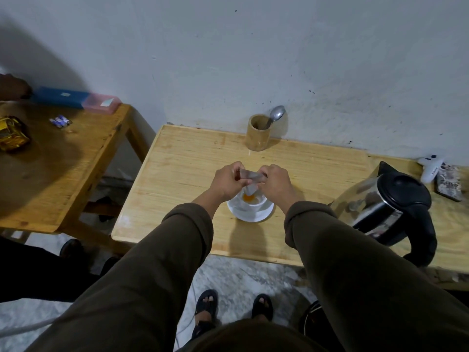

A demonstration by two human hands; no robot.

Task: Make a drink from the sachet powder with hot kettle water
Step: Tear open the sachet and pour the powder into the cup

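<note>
Head view: a small silvery foil sachet is held in the air between the two hands, its lower end tilted down over the cup directly beneath them. The left hand pinches one upper end of the sachet with closed fingers, and the right hand pinches the other end the same way; both sleeves are dark olive. Below the hands stands a white ceramic cup with a small heap of orange powder at its bottom, and the cup sits on a white round saucer. Whether powder is leaving the sachet at this moment is too blurred to tell. The saucer rests on a pale wooden table. To the right of the right hand, on the same table, stands a steel electric kettle with a black lid and black handle. Beyond the hands, near the wall, a cylindrical bamboo holder stands upright with a metal spoon leaning in it, bowl upward. Far right of the kettle lies a white game controller. Well to the left of the left hand is a second, darker wooden table carrying a few small batteries.
</note>
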